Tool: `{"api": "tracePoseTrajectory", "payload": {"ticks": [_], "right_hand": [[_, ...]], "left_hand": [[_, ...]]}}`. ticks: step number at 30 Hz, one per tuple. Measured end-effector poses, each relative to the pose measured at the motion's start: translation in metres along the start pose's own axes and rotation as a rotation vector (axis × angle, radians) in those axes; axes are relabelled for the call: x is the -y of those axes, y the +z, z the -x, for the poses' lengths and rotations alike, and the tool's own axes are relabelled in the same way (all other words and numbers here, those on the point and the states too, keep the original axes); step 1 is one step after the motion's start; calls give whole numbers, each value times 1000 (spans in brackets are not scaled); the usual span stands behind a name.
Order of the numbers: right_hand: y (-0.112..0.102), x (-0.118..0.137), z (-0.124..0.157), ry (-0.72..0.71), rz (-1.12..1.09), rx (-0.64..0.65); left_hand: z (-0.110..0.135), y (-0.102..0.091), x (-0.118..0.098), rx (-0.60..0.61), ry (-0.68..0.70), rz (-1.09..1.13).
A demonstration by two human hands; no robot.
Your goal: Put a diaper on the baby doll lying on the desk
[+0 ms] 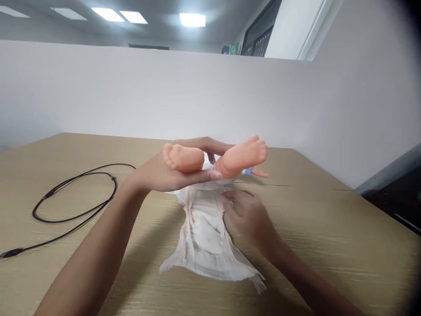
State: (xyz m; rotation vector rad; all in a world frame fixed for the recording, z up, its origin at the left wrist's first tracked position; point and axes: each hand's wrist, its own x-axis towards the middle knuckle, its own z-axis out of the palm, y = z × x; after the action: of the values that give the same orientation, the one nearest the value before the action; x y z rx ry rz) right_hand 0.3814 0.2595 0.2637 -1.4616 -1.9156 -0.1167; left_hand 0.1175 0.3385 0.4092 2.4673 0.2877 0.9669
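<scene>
A baby doll [241, 156] lies with its feet toward me and its legs raised. My left hand [164, 173] is closed around the doll's legs, thumb across the front and fingers behind. An opened white diaper [207, 232] is spread flat on the table, reaching from under the doll toward me. Beside the diaper's upper right edge is my right hand [248, 215], blurred, with its fingertips close to the edge; whether they grip it cannot be made out. One doll hand with a blue-and-white cuff shows at the right. The legs and my left hand hide most of the doll's body.
A black cable [75, 175] lies in loops on the wooden table [329, 245] at the left. Behind the table rises a white partition [148, 92]. A dark object [397, 184] stands past the table's right edge.
</scene>
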Motion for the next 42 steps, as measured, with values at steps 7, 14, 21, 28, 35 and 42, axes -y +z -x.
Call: {"api": "tracePoseTrajectory", "payload": {"ticks": [7,14,21,28,35,42], "right_hand": [[-16,-48,11,-127,10,-287],[-21,-10,13,-143,-90,-406],[-15,5,21,-227,-208,-324],[-17,5,27,-299,-154,-124],[-48,-26,36,-380,-184,13],[-39,-45,56,-640,-99,7]], "left_hand": [[0,4,0,26,-37,4],[5,18,-8,44,-48,9],[23,44,-11,102,-44,109],[47,65,-13,161,-37,169],[84,43,-5,205,-47,16],[134,46,10,320,-1,-116]]}}
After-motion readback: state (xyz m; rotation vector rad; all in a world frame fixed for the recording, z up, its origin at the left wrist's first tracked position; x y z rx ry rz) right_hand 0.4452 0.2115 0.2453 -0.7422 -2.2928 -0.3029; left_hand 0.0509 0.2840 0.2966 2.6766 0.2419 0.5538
